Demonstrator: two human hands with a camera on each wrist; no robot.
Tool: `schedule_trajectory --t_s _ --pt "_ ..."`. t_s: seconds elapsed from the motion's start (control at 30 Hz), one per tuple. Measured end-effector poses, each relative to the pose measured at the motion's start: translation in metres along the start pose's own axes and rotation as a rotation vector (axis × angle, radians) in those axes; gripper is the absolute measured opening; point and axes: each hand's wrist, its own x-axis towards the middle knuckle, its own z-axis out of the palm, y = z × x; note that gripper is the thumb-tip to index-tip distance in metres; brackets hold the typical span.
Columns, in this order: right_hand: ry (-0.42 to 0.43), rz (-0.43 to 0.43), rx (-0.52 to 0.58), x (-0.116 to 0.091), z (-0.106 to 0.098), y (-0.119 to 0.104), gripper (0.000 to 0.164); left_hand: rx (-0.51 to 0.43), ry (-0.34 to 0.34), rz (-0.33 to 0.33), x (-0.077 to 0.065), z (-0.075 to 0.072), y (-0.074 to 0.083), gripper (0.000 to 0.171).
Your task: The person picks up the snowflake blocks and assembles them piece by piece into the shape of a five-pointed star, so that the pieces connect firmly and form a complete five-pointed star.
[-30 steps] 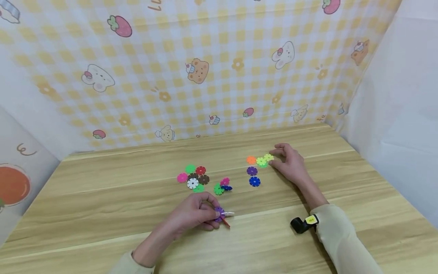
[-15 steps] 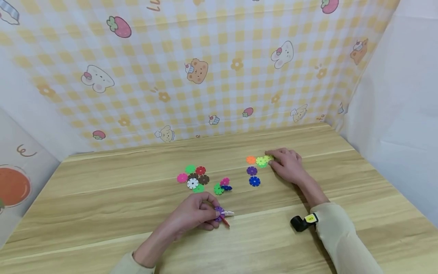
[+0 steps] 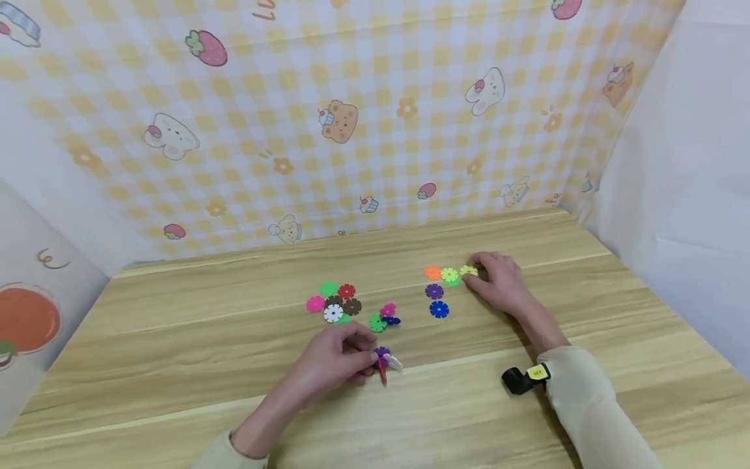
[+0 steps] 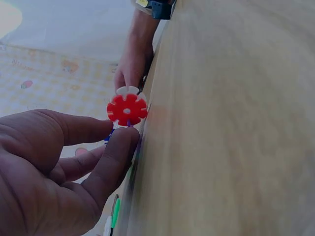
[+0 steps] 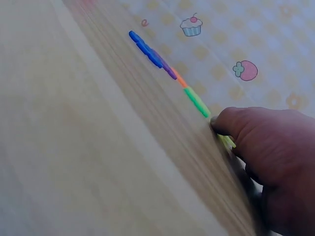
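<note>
Head view, lower centre: left hand [image 3: 335,355] has a firm pinch, thumb against fingers, on the purple notched disc [image 3: 381,352]. Red notched disc [image 4: 119,103] and white notched disc [image 3: 394,362] are joined to it and stick out past the fingertips. In the left wrist view, red is nearly face-on, covering most of white.

Right of centre: right hand [image 3: 499,281] has thumb and forefinger closed to a narrow gap on the yellow notched disc [image 3: 468,271], gripping its right edge. Can't tell if it's off the wooden tabletop [image 3: 445,417]; right wrist view has most of it behind the thumb.

Just left of that hand: second yellow disc [image 3: 448,273] overlapping a light-green disc [image 3: 454,282], orange disc [image 3: 431,272] beside them. Loose purple disc [image 3: 434,291] and blue disc [image 3: 439,309] below those.

Centre, just above left hand: green disc [image 3: 377,324], pink disc [image 3: 387,309] and navy disc [image 3: 391,320] in one clump, navy tilted nearly edge-on.

Left of centre: overlapping disc pile [image 3: 333,314], white on top, plus greens, red, hot pink, browns.

Black wrist camera [image 3: 516,381] at right forearm, lower right. Yellow-check cartoon backdrop [image 3: 375,143] fills the top.
</note>
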Motion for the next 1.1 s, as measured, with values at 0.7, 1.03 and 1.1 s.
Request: schedule_trajectory --t_s 0.7,1.03,1.1 --pt "0.161 0.092 0.148 -0.005 -0.004 0.004 0.049 0.394 0.392 0.026 0.013 -0.030 -0.009 0.038" --pt "0.169 0.076 0.151 -0.004 -0.004 0.001 0.048 0.594 0.425 0.073 0.015 -0.036 -0.013 0.054" --pt "0.168 0.077 0.157 -0.004 -0.003 0.001 0.047 0.595 0.431 0.080 0.015 -0.039 -0.015 0.044"
